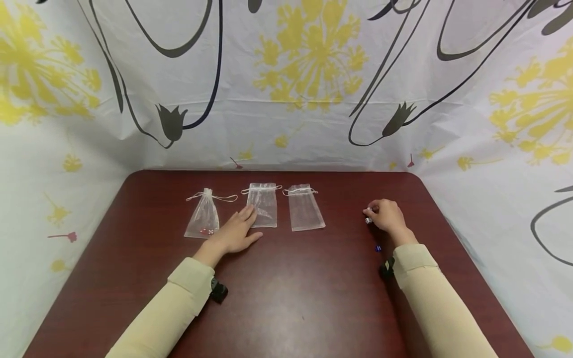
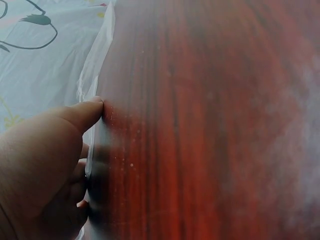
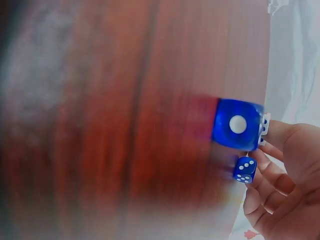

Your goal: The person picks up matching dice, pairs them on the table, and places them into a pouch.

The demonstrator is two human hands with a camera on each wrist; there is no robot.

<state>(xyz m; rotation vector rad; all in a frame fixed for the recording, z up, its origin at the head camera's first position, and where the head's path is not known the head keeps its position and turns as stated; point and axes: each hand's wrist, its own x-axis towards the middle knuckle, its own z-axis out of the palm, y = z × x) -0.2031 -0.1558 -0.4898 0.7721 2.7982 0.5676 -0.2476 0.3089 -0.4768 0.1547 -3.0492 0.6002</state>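
Red dice (image 1: 204,231) sit in a drawn bag (image 1: 200,216), apparently done, beside the left hand (image 1: 234,233), laid relaxed on a second bag (image 1: 265,206), seemingly unfilled like the third (image 1: 307,213) rightward; the right hand (image 1: 388,217) curls at white dice (image 1: 368,220), grip unclear, blue dice (image 3: 238,112) nearer its wrist.

Tabletop (image 1: 304,298): dark red wood grain, smooth, glossy, with a pale sheen. Left pouch (image 1: 201,219), middle pouch (image 1: 267,211) and right pouch (image 1: 306,213): sheer, fine fabric like organza, faint shimmer. Drawstrings (image 1: 227,199): smooth, thin cord. Near blue die (image 3: 238,124): glossy, slightly translucent plastic. Far blue die (image 3: 245,170): similar gloss. White die (image 3: 265,129): plastic-looking, opaque. Backdrop sheet (image 1: 277,134): thin, creased, mostly matt; cloth or plastic, cannot tell. Sleeves (image 1: 440,303): matt cloth. Wrist cameras (image 1: 219,291): dark, plastic-looking.
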